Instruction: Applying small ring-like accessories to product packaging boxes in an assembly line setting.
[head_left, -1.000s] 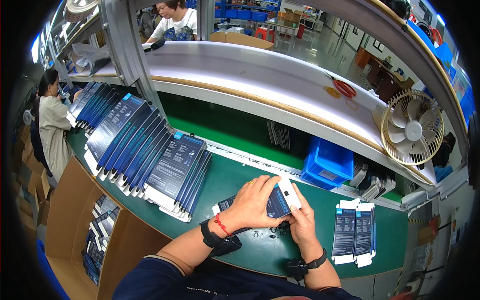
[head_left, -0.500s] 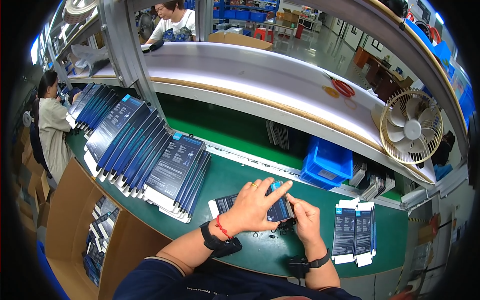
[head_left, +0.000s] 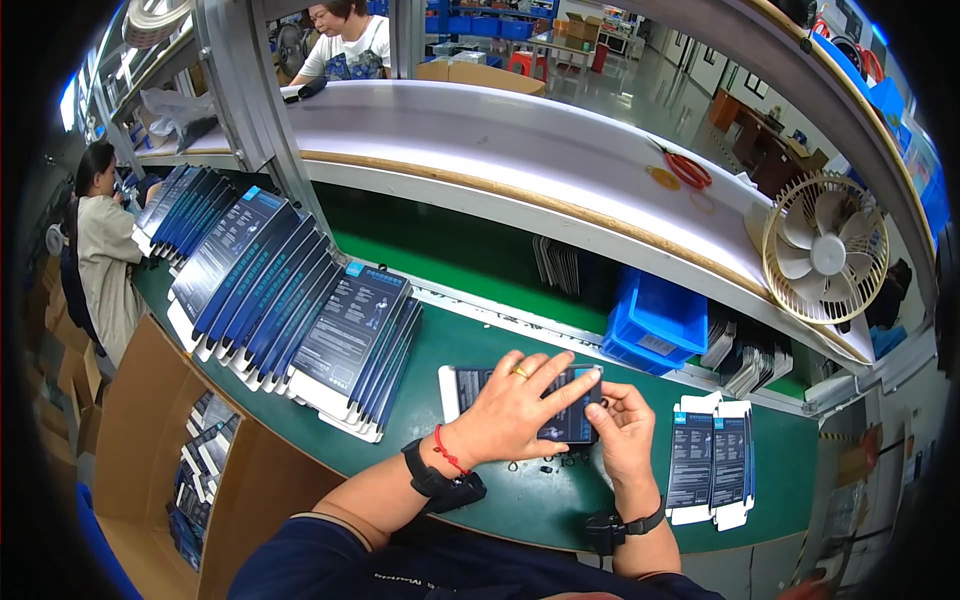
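A dark blue flat carton with a white end flap lies in front of me on the green bench. My left hand spreads over it, thumb at the near edge and fingers across its top toward the right end. My right hand grips that right end, thumb on top and fingers curled behind; whether it also pinches a small part is hidden. Small black plastic pieces are scattered just in front of the carton. Two short stacks of similar cartons lie right of my right hand.
Overlapping rows of dark cartons fill the bench's left side. An open cardboard box with cartons inside stands at lower left. Behind the bench are a blue bin, a shelf with red-handled scissors and a fan. Two people work beyond.
Both hands and the carton have shifted slightly right. The carton's right end now lies flatter, and my right fingers have moved up around it.
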